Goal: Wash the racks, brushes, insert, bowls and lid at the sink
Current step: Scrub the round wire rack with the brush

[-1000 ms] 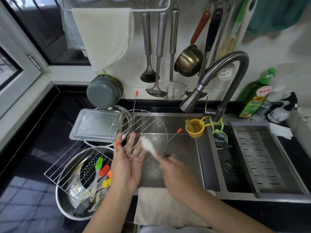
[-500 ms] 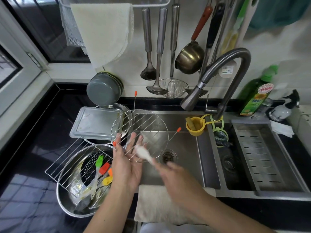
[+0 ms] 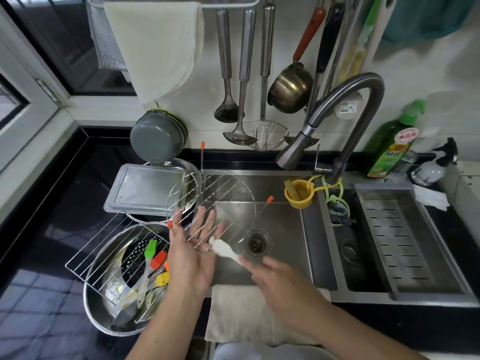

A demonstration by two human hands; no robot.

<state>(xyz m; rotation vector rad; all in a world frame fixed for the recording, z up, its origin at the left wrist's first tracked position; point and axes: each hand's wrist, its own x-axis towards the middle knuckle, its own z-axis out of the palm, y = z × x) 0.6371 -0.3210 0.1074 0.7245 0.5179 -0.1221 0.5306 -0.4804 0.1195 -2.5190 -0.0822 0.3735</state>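
The left hand (image 3: 193, 249), at centre frame, has its fingers straight and spread, palm toward the camera, pressed against the near edge of the round rack (image 3: 210, 201), which stands tilted over the left sink (image 3: 280, 229). The right hand (image 3: 279, 280), just lower right of it, is blurred; its fingers curl round the handle of a white brush (image 3: 223, 249), whose head touches the rack wires at the left fingers. The rack's orange-tipped legs stick out at upper left, right and beside the left thumb.

Below the rack lies the drain (image 3: 257, 242). Left of the hands, on the black surface (image 3: 52, 203), a steel bowl (image 3: 104, 315) holds a square rack (image 3: 109, 253) leaning across it, a perforated insert (image 3: 136, 258) and several brushes (image 3: 152, 255) with green, red and yellow heads. Above that sits a flat lid (image 3: 148, 188) on another bowl (image 3: 193, 168), and behind it a grey bowl (image 3: 155, 136) leans at the wall.

A cloth (image 3: 246, 315) hangs over the sink's front edge at lower centre. The tap (image 3: 337, 110) arches in the upper right, with a yellow cup (image 3: 300, 193) beneath it. At right are the second basin with a slotted tray (image 3: 394, 240), a green bottle (image 3: 389, 149) and a sprayer (image 3: 436, 165). Ladles (image 3: 228, 74), a skimmer (image 3: 265, 136) and a small pan (image 3: 291, 87) hang on the wall, and a towel (image 3: 158, 45) at upper left.
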